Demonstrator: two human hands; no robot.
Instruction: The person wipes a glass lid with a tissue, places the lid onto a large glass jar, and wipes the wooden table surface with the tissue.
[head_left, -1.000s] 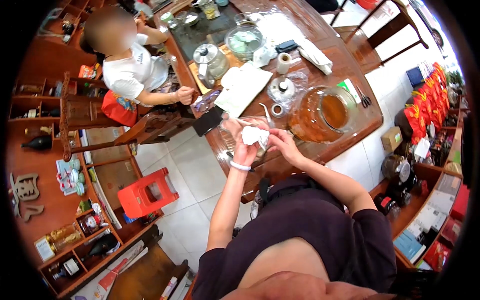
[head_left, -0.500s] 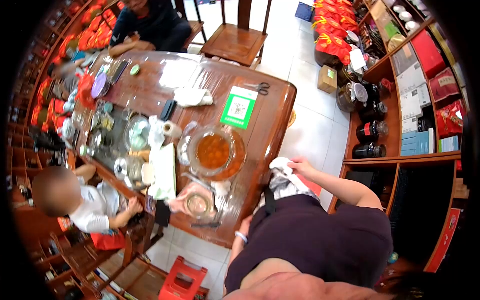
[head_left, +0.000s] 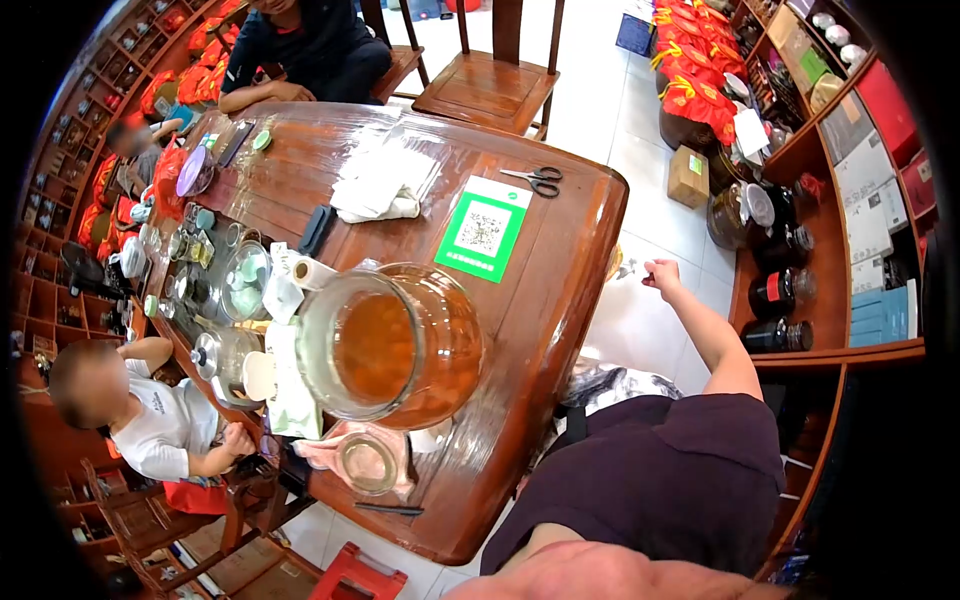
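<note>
My right hand is stretched out over the floor beyond the table's right edge, its fingers curled and no tissue visible in them. A small blurred whitish thing shows just left of the fingers; I cannot make out what it is. Beside the table edge, the rim of a tan round container peeks out. My left hand is hidden behind my body and the table edge. On the table stands a large glass jar of amber liquid with round things inside. A glass lid lies on a pink cloth.
Scissors, a green QR card and a white cloth lie on the table. One person sits at the left, another at the far side. Shelves with dark jars line the right; a red stool stands below.
My right hand has moved up and away from my lap, and the white tissue it held no longer shows in it. My left hand has gone from view. The view has shifted.
</note>
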